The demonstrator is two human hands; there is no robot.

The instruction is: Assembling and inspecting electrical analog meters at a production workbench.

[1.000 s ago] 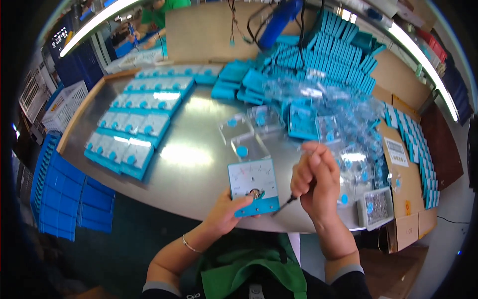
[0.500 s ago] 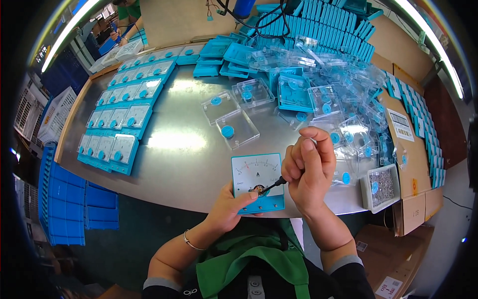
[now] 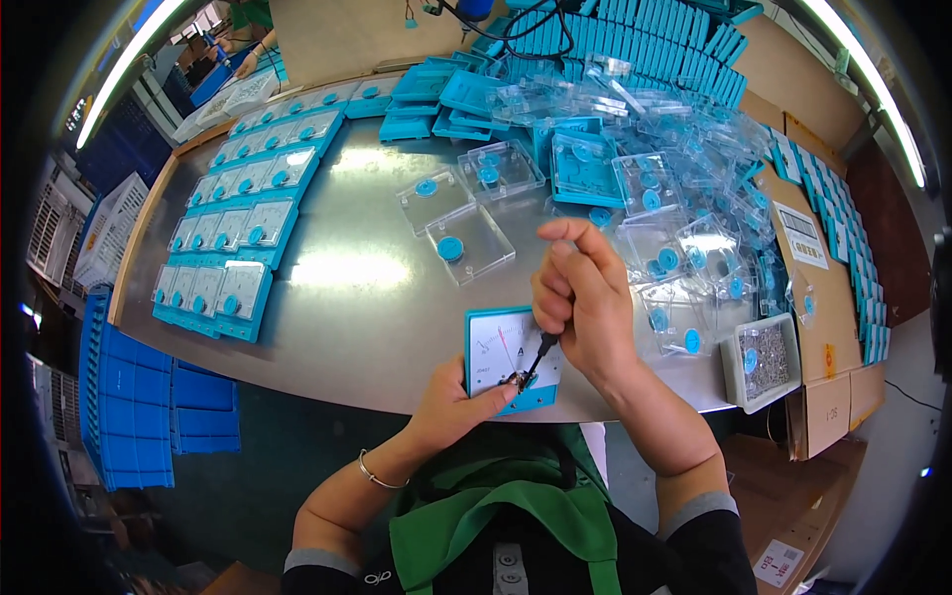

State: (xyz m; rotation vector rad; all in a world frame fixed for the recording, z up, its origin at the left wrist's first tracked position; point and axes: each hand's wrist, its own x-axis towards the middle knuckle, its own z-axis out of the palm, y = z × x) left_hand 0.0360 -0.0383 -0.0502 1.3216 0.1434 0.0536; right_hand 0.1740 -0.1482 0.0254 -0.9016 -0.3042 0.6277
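Note:
My left hand [image 3: 446, 409] grips an ammeter [image 3: 484, 359] by its lower left side, thumb on the front near the exposed coil mechanism [image 3: 514, 381]. The meter has a turquoise case, a white dial and a thin red needle. It is held at the front edge of the metal table. My right hand [image 3: 593, 315] is closed around a thin dark screwdriver [image 3: 542, 349], most of its handle hidden in the fingers. Its tip slants down to the mechanism beside my left thumb; exact contact is too small to make out.
Clear covers [image 3: 474, 246] with blue knobs lie beyond the meter. More covers [image 3: 684, 149] heap at the right. Rows of assembled meters [image 3: 230, 230] line the left. A tray of small metal parts [image 3: 735, 372] stands right, beside cardboard [image 3: 825, 337]. Another person's hand [image 3: 245, 65] shows far left.
My right hand has moved left and up, and the screwdriver now stands steeper over the mechanism. The red needle shows more plainly on the dial. My left hand keeps its grip on the ammeter.

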